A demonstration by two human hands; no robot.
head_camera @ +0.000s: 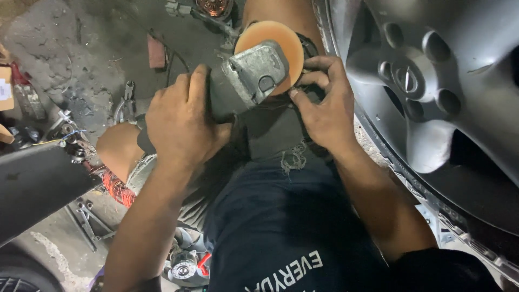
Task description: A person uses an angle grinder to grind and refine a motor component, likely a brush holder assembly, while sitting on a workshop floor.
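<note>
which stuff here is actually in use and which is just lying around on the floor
In use:
- grey angle grinder, gripped by the left hand
- orange disc on it, right hand at its edge

Lying about:
- pliers
- spanners
- orange wire coil
- car wheel alongside

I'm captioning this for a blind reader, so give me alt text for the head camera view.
Seen from above, a seated person's left hand grips a power sander while the right hand pinches at its round orange pad. A silver car wheel stands at right; pliers lie on the dirty concrete floor.
</note>
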